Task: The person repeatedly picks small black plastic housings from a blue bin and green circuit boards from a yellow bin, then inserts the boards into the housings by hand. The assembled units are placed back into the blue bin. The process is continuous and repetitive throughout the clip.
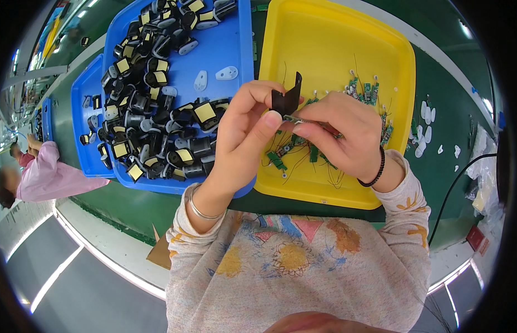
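My left hand [244,130] grips a black plastic housing [286,100] with a raised curved tab, held over the left side of the yellow tray [336,33]. Thumb and forefinger of my right hand [344,130] are pinched together at the housing's lower edge, on what looks like a small circuit board [294,119], mostly hidden by the fingers. Below and around the hands, several green circuit boards [277,161] with thin dark wires lie in the yellow tray. More boards [371,91] are at its far right.
To the left, a blue tray [214,53] holds many black housings [153,116] with pale yellow pads and loose translucent pieces [227,73]. Another blue tray [83,119] stands beyond it. White pieces [425,130], plastic bags [483,166] and a black cable [453,186] are at right. A person in pink [50,172] sits far left.
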Available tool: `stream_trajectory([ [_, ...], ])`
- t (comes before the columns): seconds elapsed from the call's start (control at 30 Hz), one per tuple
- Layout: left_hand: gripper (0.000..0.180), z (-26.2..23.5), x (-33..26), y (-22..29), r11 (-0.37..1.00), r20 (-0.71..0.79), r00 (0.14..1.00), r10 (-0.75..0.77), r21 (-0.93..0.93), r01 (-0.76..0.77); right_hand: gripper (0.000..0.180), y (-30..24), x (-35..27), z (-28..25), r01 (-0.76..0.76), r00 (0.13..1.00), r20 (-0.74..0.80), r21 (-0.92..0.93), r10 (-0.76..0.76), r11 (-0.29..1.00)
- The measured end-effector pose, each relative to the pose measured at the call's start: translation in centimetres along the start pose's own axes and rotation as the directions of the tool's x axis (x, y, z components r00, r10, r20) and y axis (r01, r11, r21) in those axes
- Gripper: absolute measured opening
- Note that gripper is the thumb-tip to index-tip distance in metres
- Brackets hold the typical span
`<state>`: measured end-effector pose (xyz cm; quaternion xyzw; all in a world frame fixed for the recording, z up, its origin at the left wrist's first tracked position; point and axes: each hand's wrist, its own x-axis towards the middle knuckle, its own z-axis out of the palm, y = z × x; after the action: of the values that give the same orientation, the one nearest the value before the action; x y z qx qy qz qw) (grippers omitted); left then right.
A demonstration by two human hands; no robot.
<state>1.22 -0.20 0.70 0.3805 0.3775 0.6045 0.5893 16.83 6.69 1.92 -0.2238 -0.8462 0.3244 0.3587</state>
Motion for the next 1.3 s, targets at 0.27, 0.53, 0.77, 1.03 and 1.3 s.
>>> stream_trajectory([
  [0.27, 0.028, -0.3, 0.8, -0.5, 0.875, 0.004, 0.955, 0.297, 0.400, -0.274, 0.008, 1.2, -0.3, 0.5, -0.365, 0.926, 0.124, 0.530, 0.356, 0.765],
  [0.53, 0.031, -0.6, 0.2, 0.4, 0.993, -0.135, 0.987, 0.084, 0.093, -0.072, 0.012, 0.8, -0.5, 0.2, -0.453, 0.872, 0.244, 0.733, 0.425, 0.508],
  [0.77, 0.037, -0.1, 0.2, 0.4, 0.990, -0.061, 0.995, -0.085, 0.108, 0.091, 0.011, 0.9, -0.6, 0.1, -0.475, 0.828, 0.263, 0.798, 0.496, 0.370],
  [1.03, 0.037, -0.3, 0.2, -0.5, 0.951, -0.090, 0.996, 0.028, 0.311, 0.001, 0.011, 0.5, -0.6, 0.7, -0.457, 0.826, 0.261, 0.829, 0.499, 0.323],
  [1.3, 0.041, -0.8, 0.0, -1.1, 0.808, -0.045, 0.980, 0.194, 0.573, -0.134, 0.011, 0.5, -0.2, 0.1, -0.575, 0.779, 0.389, 0.757, 0.493, 0.311],
])
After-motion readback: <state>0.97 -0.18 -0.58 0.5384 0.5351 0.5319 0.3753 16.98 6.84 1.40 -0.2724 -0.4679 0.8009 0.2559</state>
